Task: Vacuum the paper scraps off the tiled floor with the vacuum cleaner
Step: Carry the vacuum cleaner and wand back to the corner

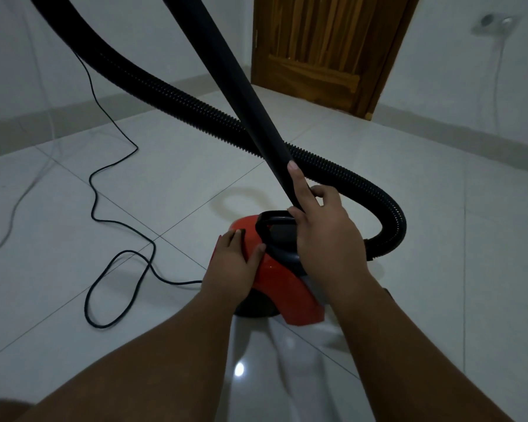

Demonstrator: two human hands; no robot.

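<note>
1. On the tiled floor, near me, sits the red vacuum cleaner.
2. My left hand lies spread on it.
3. My right hand wraps the black tube.
4. I might trip on the cord.

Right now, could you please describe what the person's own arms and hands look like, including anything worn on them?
Both forearms are bare, with no sleeves in view. The left hand and right hand wear no gloves, and I can see no rings, watch or bracelet. Fingernails are short and unpainted. Only a small dark edge shows beside the right forearm; I cannot identify it.
</note>
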